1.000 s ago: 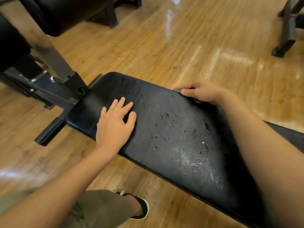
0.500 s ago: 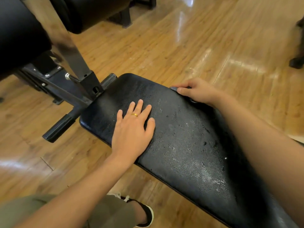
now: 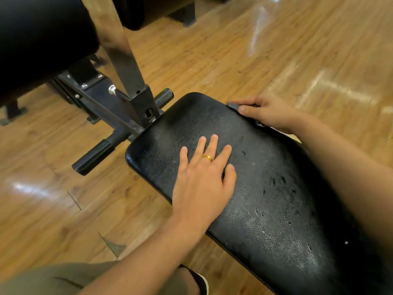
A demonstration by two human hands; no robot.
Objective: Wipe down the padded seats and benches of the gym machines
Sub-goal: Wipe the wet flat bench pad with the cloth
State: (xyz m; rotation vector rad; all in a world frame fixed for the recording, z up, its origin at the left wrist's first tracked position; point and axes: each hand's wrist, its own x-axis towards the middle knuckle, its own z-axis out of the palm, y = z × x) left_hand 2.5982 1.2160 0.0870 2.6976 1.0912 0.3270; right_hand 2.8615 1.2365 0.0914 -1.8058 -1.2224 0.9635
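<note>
Our left hand lies flat, grip wide, on the black pad, whose length runs down toward our right, while our right hand at its far edge pinches a small grey thing.

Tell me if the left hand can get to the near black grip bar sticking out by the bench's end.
Probably yes. The left hand lies flat on the bench pad, holding nothing, and the grip bar juts out over the floor just past the pad's end, with nothing between them.
</note>
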